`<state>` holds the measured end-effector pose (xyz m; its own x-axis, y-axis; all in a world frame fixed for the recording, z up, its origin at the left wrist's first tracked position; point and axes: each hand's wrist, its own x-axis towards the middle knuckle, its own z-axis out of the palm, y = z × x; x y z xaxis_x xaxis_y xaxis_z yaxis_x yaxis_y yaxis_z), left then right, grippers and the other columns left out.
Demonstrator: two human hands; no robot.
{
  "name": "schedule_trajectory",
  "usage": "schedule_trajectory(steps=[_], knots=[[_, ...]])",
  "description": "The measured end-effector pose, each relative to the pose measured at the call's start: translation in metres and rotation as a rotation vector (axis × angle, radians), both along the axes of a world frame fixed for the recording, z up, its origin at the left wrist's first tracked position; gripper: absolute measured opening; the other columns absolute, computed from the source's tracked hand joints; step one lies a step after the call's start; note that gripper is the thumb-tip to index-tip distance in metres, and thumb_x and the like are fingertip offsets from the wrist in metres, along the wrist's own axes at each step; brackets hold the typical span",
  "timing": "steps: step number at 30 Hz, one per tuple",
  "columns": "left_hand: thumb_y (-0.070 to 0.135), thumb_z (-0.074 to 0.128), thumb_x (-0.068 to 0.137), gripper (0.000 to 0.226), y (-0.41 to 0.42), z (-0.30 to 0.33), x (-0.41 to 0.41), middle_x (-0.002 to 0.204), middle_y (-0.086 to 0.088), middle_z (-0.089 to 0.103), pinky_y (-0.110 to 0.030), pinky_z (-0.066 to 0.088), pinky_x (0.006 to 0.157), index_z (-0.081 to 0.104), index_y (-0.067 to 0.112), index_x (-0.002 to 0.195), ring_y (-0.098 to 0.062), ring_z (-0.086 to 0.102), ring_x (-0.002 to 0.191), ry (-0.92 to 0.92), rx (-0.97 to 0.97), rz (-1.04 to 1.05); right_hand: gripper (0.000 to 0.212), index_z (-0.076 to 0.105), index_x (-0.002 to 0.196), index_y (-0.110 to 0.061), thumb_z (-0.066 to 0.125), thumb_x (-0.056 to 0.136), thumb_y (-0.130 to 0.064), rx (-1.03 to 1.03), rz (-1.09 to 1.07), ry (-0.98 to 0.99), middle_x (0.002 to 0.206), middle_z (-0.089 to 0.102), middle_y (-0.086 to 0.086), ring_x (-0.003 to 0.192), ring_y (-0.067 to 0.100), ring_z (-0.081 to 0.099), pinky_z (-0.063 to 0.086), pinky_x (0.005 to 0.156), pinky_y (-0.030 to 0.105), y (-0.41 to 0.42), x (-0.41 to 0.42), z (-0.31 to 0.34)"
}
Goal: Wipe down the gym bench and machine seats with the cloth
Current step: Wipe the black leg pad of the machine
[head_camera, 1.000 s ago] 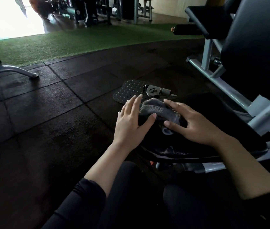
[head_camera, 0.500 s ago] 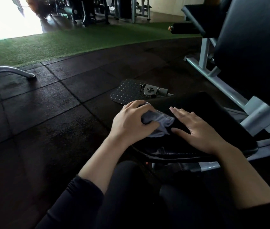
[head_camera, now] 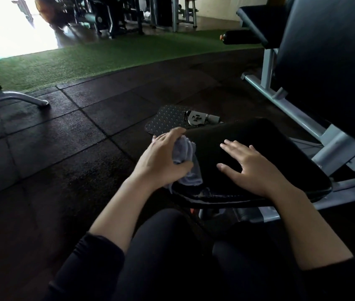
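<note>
Grey cloth (head_camera: 185, 163) sat bunched in my left hand (head_camera: 161, 160) at the seat pad's (head_camera: 259, 137) left edge, my right hand (head_camera: 252, 168) lay flat with fingers spread on the pad, whose unwiped length ran rightward from the cloth.

Seat (head_camera: 259, 144): black padded, right of centre; the cloth (head_camera: 186, 164) at its left edge, a flat hand (head_camera: 252, 168) on top.
Floor (head_camera: 52, 148): dark rubber tiles; studded plate (head_camera: 167, 119) at centre.

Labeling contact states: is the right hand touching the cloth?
Apart. Head view: the right hand lies flat on the seat pad, bare black pad between it and the cloth gripped by the left hand.
</note>
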<state>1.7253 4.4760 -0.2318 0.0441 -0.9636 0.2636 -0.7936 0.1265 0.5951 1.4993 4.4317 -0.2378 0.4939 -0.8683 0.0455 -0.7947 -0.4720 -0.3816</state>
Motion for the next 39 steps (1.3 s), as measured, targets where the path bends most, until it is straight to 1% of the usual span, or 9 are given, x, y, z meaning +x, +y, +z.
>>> schedule_trajectory(steps=[4,7,15,20,22,25,30,36,39], knots=[[0.057,0.063,0.067,0.070,0.003,-0.005,-0.009,0.132,0.008,0.051,-0.026,0.038,0.095,0.055,0.026,0.129,-0.015,0.045,0.124,-0.069,-0.048,0.138,0.053,0.031,0.146,-0.036,0.042,0.096,-0.048,-0.045,-0.040,0.044,0.157,0.021,-0.011,0.145,0.007,0.012,0.004,0.117,0.028,0.011,0.005,0.008],[0.047,0.070,0.073,0.051,-0.001,-0.016,-0.020,0.123,0.007,0.056,-0.024,0.037,0.090,0.062,0.025,0.118,-0.017,0.046,0.121,-0.123,-0.177,0.173,0.051,0.030,0.146,-0.038,0.040,0.097,-0.048,-0.035,-0.055,0.038,0.157,0.020,-0.012,0.145,0.008,0.011,0.005,0.116,0.028,0.016,0.006,0.009],[0.027,0.063,0.070,0.041,0.021,-0.024,0.000,0.109,0.005,0.065,-0.033,0.049,0.092,0.072,0.017,0.108,-0.015,0.061,0.105,0.004,-0.385,-0.148,0.050,0.033,0.144,-0.040,0.042,0.096,-0.049,-0.033,-0.048,-0.007,0.155,0.022,-0.016,0.144,0.002,0.011,0.001,0.115,0.025,0.016,0.006,0.004],[0.037,0.064,0.067,0.042,-0.007,-0.014,0.019,0.109,0.006,0.067,-0.036,0.051,0.088,0.073,0.021,0.105,-0.016,0.063,0.100,0.073,-0.269,0.091,0.050,0.031,0.146,-0.038,0.040,0.097,-0.046,0.017,-0.051,-0.034,0.157,0.018,-0.014,0.145,0.003,0.005,-0.003,0.115,0.026,0.015,0.007,0.004],[0.040,0.072,0.071,0.038,-0.016,-0.012,0.007,0.109,0.007,0.066,-0.033,0.049,0.090,0.072,0.023,0.104,-0.018,0.061,0.104,-0.001,-0.219,0.143,0.050,0.031,0.146,-0.038,0.040,0.097,-0.046,0.010,-0.050,-0.031,0.157,0.019,-0.013,0.145,0.003,0.006,-0.003,0.116,0.028,0.015,0.006,0.003],[0.036,0.073,0.072,0.031,-0.009,-0.015,-0.018,0.104,0.005,0.066,-0.033,0.049,0.089,0.074,0.021,0.100,-0.019,0.060,0.102,-0.076,-0.302,0.053,0.051,0.033,0.145,-0.038,0.041,0.096,-0.048,-0.008,-0.042,-0.037,0.156,0.022,-0.012,0.145,0.004,0.009,0.000,0.118,0.030,0.013,0.005,0.000],[0.018,0.073,0.077,0.030,0.026,-0.031,-0.009,0.108,0.001,0.067,-0.030,0.048,0.095,0.073,0.012,0.107,-0.018,0.061,0.106,-0.009,-0.446,-0.125,0.050,0.032,0.144,-0.041,0.044,0.096,-0.046,0.006,-0.033,-0.050,0.156,0.020,-0.016,0.144,0.001,0.007,-0.005,0.111,0.021,0.015,0.005,0.003],[0.030,0.066,0.077,0.030,-0.001,-0.024,0.027,0.107,0.006,0.068,-0.030,0.050,0.089,0.073,0.018,0.104,-0.011,0.064,0.099,0.091,-0.338,0.100,0.050,0.032,0.145,-0.039,0.043,0.096,-0.045,0.016,-0.038,-0.053,0.157,0.020,-0.014,0.145,0.002,0.007,-0.003,0.116,0.027,0.013,0.007,0.003],[0.030,0.070,0.074,0.032,-0.020,-0.016,0.014,0.109,0.007,0.067,-0.027,0.046,0.092,0.073,0.023,0.104,-0.017,0.062,0.104,0.015,-0.236,0.127,0.050,0.032,0.145,-0.039,0.043,0.097,-0.045,0.017,-0.041,-0.049,0.157,0.020,-0.013,0.145,0.002,0.007,-0.003,0.116,0.027,0.012,0.006,0.001]])
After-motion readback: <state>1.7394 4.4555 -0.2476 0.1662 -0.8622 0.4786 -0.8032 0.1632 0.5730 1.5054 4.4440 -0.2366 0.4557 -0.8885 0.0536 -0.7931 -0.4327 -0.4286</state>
